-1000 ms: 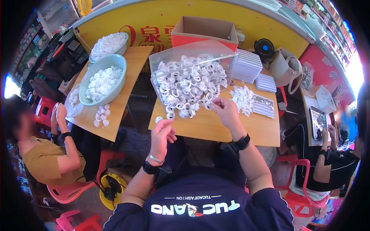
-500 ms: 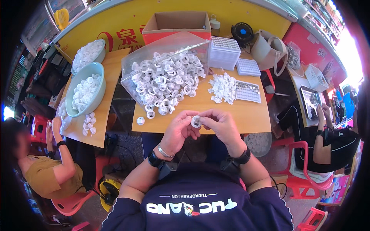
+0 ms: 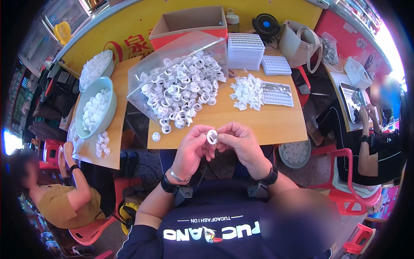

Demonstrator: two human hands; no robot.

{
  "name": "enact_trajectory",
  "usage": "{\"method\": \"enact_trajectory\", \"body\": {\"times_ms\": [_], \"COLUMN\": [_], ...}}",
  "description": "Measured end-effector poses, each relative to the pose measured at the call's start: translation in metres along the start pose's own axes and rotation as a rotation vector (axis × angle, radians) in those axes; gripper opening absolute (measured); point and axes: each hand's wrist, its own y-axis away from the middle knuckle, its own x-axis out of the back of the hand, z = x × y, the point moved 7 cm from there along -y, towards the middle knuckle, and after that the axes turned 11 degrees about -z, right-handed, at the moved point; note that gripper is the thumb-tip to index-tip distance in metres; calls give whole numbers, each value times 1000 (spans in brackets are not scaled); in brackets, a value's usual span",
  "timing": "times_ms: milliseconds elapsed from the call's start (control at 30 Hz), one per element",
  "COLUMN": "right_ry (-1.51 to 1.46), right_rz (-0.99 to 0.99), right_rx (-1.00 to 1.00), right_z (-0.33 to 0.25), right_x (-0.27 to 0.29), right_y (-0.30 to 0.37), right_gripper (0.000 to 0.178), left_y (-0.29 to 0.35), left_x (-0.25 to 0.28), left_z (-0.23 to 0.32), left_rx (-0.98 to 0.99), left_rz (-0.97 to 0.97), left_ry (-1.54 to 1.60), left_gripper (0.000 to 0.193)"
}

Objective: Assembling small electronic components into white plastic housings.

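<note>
Just past the table's near edge, both my hands meet around one small white round plastic part (image 3: 212, 137) with a grey, metallic-looking middle. My left hand (image 3: 189, 149) pinches its left side between thumb and fingers. From the right, the thumb and forefinger of my right hand (image 3: 242, 142) press on the same part. Beyond my hands, a large heap of white ring-shaped plastic parts (image 3: 185, 88) spills from a clear plastic container (image 3: 137, 88). One loose white round part (image 3: 156, 137) lies near the table's front left corner.
Right of the heap lie small white plastic pieces (image 3: 247, 93) beside a white tray (image 3: 280, 88) of small metallic discs. Stacked white trays (image 3: 245, 56) and an open cardboard box (image 3: 189, 26) stand behind. Light-green basins (image 3: 113, 99) are at left. Co-workers sit on both sides.
The part has turned to show more of its face, and both hands have shifted slightly left in the picture. The whole view has tilted a little.
</note>
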Motion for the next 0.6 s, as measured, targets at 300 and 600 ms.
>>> {"method": "enact_trajectory", "body": {"times_ms": [300,600], "right_ry": [-86,1225], "right_rz": [87,582], "right_rx": [41,246], "right_z": [12,-83], "right_x": [2,70], "right_y": [0,20], "right_gripper": [15,18], "left_y": [1,3], "left_x": [-2,27], "left_z": [-9,-11], "left_rx": [-87,-89], "left_rz": [12,61], "left_ry": [-192,97], "left_gripper": [38,39]}}
